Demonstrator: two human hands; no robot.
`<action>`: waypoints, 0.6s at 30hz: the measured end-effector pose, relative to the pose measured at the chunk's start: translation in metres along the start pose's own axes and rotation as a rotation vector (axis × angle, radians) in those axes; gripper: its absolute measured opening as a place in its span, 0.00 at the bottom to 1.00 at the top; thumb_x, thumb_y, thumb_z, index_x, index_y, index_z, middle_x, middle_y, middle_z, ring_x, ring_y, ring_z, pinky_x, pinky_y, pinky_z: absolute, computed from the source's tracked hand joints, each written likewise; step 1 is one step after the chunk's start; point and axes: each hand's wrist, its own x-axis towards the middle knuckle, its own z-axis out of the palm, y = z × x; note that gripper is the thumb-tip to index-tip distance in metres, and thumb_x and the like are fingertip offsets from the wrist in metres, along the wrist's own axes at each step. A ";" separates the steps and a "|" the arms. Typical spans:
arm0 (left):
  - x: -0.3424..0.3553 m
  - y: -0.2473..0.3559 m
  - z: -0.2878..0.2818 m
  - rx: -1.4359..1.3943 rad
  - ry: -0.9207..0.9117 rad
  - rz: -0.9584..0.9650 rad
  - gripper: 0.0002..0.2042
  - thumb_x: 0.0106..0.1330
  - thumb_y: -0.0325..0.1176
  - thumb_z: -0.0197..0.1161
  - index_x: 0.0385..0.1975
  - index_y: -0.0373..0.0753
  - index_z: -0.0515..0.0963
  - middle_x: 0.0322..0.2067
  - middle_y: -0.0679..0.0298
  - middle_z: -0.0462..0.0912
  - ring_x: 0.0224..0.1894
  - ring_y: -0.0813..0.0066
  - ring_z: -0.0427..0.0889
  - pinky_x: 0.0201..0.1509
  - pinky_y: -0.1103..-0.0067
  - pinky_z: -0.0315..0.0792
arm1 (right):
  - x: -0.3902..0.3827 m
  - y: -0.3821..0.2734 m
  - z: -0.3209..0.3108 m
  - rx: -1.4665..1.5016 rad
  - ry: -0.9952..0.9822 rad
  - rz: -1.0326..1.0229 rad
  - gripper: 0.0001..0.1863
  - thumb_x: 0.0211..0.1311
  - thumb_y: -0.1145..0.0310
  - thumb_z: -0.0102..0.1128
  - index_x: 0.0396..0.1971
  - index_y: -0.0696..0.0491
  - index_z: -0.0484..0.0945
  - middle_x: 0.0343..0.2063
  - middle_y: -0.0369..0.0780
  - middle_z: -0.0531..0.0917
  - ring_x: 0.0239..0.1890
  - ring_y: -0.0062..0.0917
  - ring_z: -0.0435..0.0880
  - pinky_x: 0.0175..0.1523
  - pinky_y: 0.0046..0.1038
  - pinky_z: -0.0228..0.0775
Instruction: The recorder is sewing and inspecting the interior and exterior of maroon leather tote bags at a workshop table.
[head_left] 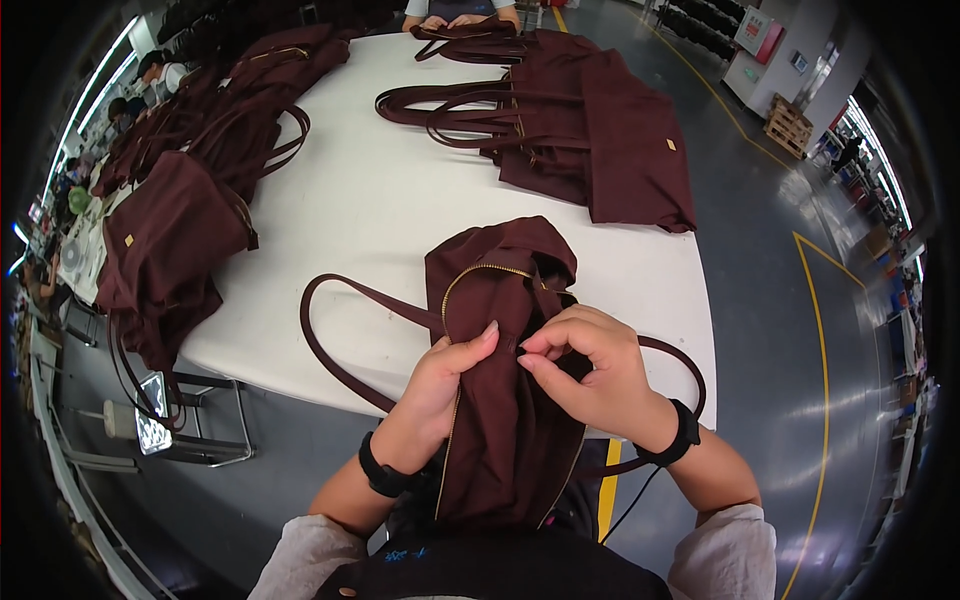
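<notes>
A maroon handbag [500, 430] with a gold-toothed zipper lies unzipped in front of me, at the table's near edge. Its lower part hangs toward my body, and a strap loops out on each side. My left hand [440, 390] grips the bag's left side, the thumb lying on the inner fabric. Over the middle of the opening, my right hand [600, 365] pinches thumb and fingertips together close to the fabric. Whatever sits between those fingertips is too small to make out.
On the white table [350, 190], more maroon bags [640, 150] lie stacked at the far right. Another heap of bags [180, 215] covers the left edge, straps hanging down. A person [460, 15] stands at the far end. Below the left edge is a metal-framed stool [215, 420].
</notes>
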 end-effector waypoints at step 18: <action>-0.008 0.000 0.014 0.199 -0.029 0.079 0.15 0.64 0.32 0.59 0.47 0.33 0.72 0.43 0.62 0.79 0.45 0.77 0.77 0.51 0.79 0.70 | 0.001 -0.003 0.003 -0.326 0.087 -0.325 0.10 0.41 0.80 0.64 0.23 0.55 0.72 0.21 0.39 0.76 0.21 0.32 0.74 0.27 0.28 0.64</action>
